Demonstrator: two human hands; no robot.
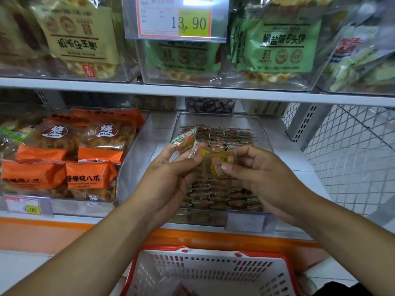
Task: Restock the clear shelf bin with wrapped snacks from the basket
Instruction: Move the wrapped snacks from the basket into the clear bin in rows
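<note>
Wrapped snacks [215, 162] are pinched between the left hand [171, 174] and right hand [263, 174], just above the clear bin [265, 133]. The placing step seems underway; next, lower them onto the rows inside. The basket [213, 272] waits below the bin.

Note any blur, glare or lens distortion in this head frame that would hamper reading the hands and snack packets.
Head view: wide-angle bending bows the shelf edge; glare streaks the price tag cover and upper clear bins; the left hand, right hand and held packets are slightly soft, print unreadable; the basket near the bottom edge is blurred.
</note>
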